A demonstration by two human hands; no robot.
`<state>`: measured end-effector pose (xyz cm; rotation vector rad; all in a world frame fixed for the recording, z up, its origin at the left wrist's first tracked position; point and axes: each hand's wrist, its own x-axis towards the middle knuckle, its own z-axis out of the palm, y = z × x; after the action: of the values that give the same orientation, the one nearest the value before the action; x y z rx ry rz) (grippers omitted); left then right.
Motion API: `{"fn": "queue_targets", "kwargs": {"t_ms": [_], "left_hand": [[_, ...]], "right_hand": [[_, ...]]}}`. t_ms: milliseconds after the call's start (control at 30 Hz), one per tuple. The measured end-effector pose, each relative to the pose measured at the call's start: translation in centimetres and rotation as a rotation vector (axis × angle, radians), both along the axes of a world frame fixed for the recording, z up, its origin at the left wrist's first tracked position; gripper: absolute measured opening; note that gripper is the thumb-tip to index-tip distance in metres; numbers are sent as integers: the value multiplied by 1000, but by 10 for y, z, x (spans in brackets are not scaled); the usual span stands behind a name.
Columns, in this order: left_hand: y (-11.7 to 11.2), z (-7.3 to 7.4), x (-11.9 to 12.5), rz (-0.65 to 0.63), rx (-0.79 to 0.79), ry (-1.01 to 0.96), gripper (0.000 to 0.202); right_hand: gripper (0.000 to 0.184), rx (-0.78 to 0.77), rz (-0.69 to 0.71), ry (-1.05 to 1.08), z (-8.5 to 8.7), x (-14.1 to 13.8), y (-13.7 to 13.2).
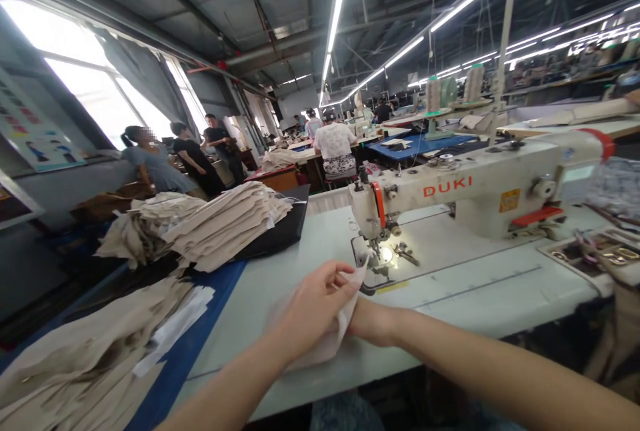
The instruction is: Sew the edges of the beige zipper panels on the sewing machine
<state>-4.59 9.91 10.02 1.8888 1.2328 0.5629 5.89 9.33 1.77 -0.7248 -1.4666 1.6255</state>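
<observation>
A light beige piece of fabric (pixel 325 345) is bunched up at the front of the sewing machine table. My left hand (pixel 320 301) is closed on its upper edge, with thumb and fingers pinching the cloth. A corner of the fabric points up toward the needle area. My right hand (pixel 369 321) comes in from the right against the fabric's lower right side; its fingers are hidden behind the cloth and my left hand. Just beyond both hands stands the white sewing machine (pixel 450 184), its presser foot (pixel 376 249) over a lit needle plate.
Stacked beige fabric pieces (pixel 225 221) lie on a black surface at left, with more loose pieces (pixel 95 344) nearer me. A tray of metal parts (pixel 595 254) sits at the table's right end. Small metal pieces (pixel 406 253) rest beside the needle. Several people are farther back.
</observation>
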Motion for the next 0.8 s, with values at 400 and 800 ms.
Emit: {"fn": "queue_targets", "kwargs": {"t_ms": [400,800], "left_hand": [[18,-82,-33,-185,164,236,55],[14,-93,-17,-115,342,720,50]], "right_hand": [[25,-391,-17,90,-8,27,2],[67,-480,-295,-24,-22,70,6]]}}
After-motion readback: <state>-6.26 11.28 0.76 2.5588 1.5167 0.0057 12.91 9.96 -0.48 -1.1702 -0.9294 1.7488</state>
